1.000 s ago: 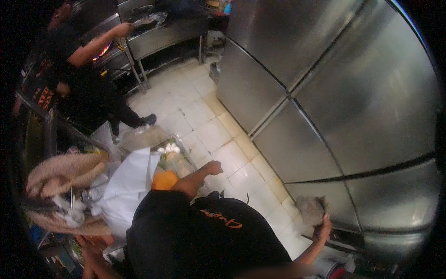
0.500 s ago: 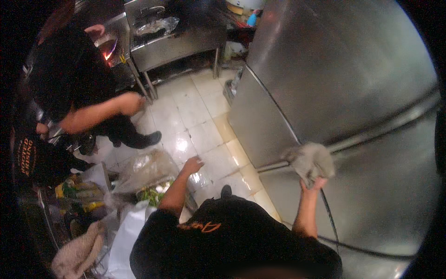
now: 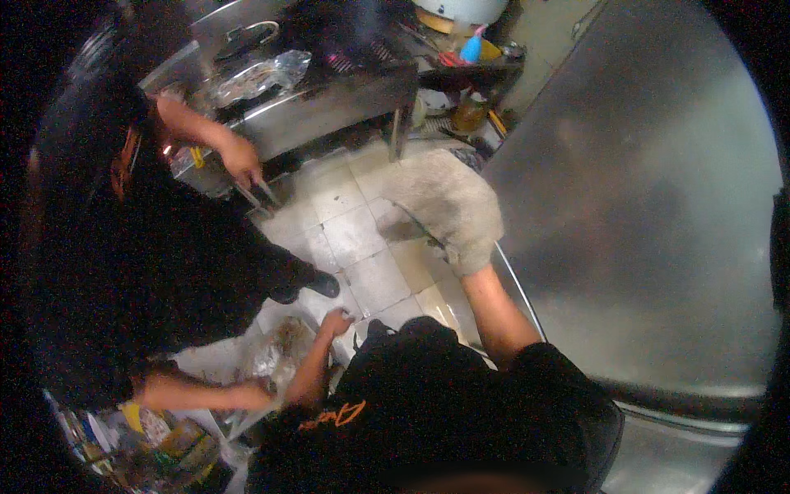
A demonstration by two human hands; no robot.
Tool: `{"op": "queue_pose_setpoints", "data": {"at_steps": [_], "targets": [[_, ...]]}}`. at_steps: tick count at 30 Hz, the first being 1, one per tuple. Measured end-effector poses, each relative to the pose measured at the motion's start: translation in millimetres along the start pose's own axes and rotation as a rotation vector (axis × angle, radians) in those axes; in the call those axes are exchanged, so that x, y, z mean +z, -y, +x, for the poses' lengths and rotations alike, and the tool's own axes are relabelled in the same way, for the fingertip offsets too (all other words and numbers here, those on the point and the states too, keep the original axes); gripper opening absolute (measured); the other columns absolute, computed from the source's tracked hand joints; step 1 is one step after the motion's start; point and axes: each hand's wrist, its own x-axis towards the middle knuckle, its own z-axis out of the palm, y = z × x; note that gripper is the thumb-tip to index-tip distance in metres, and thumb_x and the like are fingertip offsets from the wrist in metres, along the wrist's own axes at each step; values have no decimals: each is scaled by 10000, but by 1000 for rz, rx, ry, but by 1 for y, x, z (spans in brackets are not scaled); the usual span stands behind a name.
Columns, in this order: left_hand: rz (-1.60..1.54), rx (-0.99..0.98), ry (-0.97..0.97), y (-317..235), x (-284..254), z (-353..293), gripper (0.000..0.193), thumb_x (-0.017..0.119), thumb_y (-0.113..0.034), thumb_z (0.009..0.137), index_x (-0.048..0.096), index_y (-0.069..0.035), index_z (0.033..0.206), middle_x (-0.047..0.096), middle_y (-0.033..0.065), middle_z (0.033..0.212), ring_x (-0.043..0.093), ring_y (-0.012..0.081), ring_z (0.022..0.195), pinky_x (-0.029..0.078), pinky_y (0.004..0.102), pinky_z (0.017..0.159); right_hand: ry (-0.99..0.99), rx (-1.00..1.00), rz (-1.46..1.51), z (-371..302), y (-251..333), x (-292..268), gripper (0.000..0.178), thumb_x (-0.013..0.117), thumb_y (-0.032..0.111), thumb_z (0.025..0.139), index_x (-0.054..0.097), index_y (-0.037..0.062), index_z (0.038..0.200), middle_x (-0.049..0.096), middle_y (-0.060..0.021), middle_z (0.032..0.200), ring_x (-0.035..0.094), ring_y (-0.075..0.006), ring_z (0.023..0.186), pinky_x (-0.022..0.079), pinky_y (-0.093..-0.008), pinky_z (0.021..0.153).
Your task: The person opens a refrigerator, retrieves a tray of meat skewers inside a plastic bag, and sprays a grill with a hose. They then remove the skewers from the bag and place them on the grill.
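Two o'clock: grey cloth (image 3: 454, 196), grasped by covered right hand, swung off steel cabinet (image 3: 638, 189) | contact apparently broken | left hand (image 3: 336, 320), seven o'clock: grip unclear

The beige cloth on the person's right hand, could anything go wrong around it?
The beige cloth hides the right hand, so it might snag on the steel cabinet that seems close by. The co-worker's hand, holding what look like tongs, could get bumped if anyone swings around. And the floor tiles look shiny, so a foot might slip.
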Motion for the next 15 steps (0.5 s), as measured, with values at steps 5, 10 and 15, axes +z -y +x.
{"op": "queue_pose_setpoints", "data": {"at_steps": [5,10,15], "targets": [[-82,69,57,-111,-118,159,394,544,-338,739,552,-38,995,557,206,976,527,342,919,406,387,820,27,-97,-459,93,-57,28,334,392,233,862,426,71,1152,454,-84,1137,405,-237,1055,324,-332,927],[-14,10,-62,-139,-207,260,362,575,-318,717,558,-47,956,583,190,898,540,326,896,418,373,801,-60,165,-445,224,-195,67,364,436,229,840,412,59,1161,440,-89,1149,392,-234,1068,327,-323,921],[-48,-91,-170,-112,-271,324,372,582,-333,706,570,-39,933,587,194,887,549,329,874,428,369,781,-221,343,-542,349,-308,65,410,465,262,813,414,43,1156,434,-119,1156,404,-254,1061,332,-335,913]]}}
